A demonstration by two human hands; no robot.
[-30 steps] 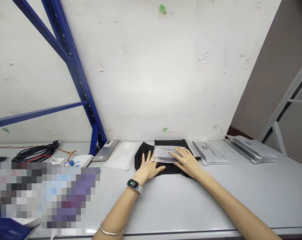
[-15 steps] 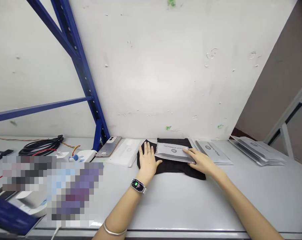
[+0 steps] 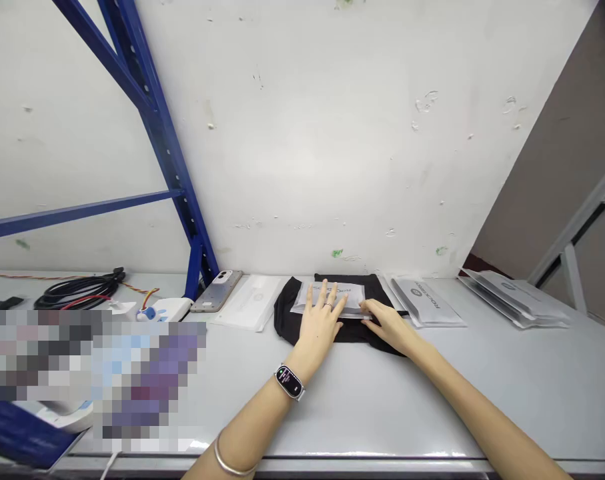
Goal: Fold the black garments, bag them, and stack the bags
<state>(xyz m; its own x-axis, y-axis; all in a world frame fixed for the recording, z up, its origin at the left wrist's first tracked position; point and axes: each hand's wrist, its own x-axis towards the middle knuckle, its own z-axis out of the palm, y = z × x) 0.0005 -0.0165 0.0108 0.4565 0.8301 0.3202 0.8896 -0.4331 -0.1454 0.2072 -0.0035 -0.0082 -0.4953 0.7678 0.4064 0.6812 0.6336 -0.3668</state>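
Observation:
A frosted packet [image 3: 353, 292] printed ROCKBROS lies flat on a spread black cloth [image 3: 288, 327] on the grey table. My left hand [image 3: 318, 320] rests palm down over the packet's middle, fingers stretched and apart, hiding part of the print. At the packet's right edge is my right hand [image 3: 388, 325], its fingertips touching the edge and the thumb held apart below them. Part of the cloth is hidden beneath the packet and both hands.
Another ROCKBROS packet [image 3: 425, 303] lies right of the cloth, and several more packets [image 3: 519, 297] are stacked farther right. White packets [image 3: 249, 303] and a phone [image 3: 217, 291] lie left. Coiled black cable [image 3: 85, 291], a power strip [image 3: 169, 309] and a blue post [image 3: 169, 153] stand beyond.
The packet has shifted left on the cloth. My left hand has gone from the cloth onto the packet, and my right hand has moved slightly left with the packet's edge.

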